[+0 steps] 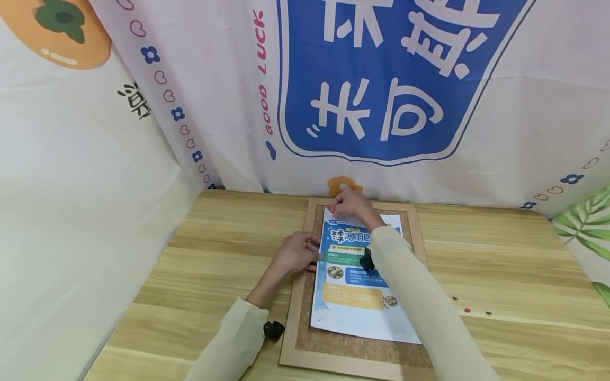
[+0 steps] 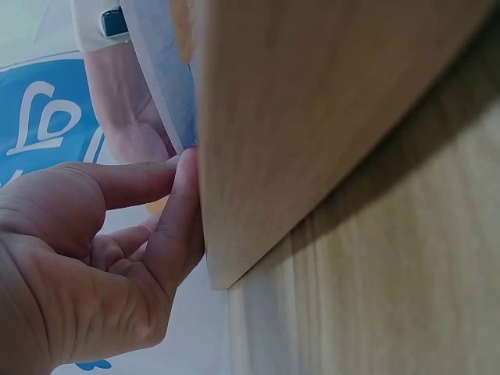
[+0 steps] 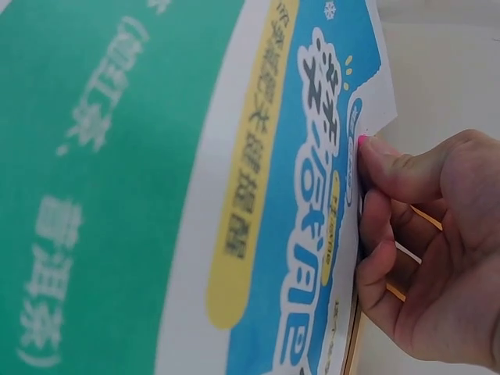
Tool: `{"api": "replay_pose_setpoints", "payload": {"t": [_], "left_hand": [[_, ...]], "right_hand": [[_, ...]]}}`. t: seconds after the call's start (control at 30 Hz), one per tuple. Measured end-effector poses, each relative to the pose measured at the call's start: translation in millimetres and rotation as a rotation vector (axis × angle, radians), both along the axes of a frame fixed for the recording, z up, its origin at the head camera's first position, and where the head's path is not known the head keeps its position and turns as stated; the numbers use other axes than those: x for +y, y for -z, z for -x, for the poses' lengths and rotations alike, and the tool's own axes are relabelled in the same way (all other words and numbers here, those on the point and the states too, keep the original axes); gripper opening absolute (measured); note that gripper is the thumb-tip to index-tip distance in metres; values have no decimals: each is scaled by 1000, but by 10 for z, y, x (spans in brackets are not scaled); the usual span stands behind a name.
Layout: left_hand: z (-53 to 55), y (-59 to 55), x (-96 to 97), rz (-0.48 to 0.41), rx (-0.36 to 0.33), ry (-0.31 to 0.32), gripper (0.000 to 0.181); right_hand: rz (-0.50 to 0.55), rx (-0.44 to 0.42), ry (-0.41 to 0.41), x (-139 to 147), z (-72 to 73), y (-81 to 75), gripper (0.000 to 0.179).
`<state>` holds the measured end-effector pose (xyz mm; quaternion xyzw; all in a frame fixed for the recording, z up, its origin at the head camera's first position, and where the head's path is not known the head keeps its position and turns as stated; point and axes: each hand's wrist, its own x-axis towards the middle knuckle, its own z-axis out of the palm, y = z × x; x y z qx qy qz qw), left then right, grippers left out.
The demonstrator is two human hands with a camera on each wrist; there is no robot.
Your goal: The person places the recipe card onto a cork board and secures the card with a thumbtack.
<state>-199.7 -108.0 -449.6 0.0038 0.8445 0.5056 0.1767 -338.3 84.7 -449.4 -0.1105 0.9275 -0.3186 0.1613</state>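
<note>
A printed paper poster (image 1: 352,316) lies over a wood-framed cork board (image 1: 350,346) on the table. At the poster's upper left, my right hand (image 1: 351,204) pinches a small pink thumbtack (image 3: 363,141) between thumb and finger, up against the sheet. Most of the tack is hidden by the thumb. My left hand (image 1: 296,252) is at the sheet's left side, over the board's frame. In the left wrist view, the thumb and forefinger of this hand (image 2: 117,250) meet at the paper's edge and pinch it.
On the wood-grain table (image 1: 229,254), right of the board, lie a pink tack (image 1: 467,310) and a few small dark bits (image 1: 489,314). A printed cloth (image 1: 229,106) hangs directly behind the board's far edge. Another white cloth drapes along the left side.
</note>
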Motion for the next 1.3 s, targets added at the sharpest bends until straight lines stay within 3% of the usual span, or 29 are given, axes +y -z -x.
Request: {"api": "replay_pose_setpoints", "payload": {"t": [0.47, 1.3], "left_hand": [[11, 6, 3, -12, -13, 2, 32], [4, 2, -3, -9, -8, -2, 30]], "right_hand": [[-28, 21, 25, -4, 6, -17, 12], [46, 38, 37, 32, 12, 12, 11]]}}
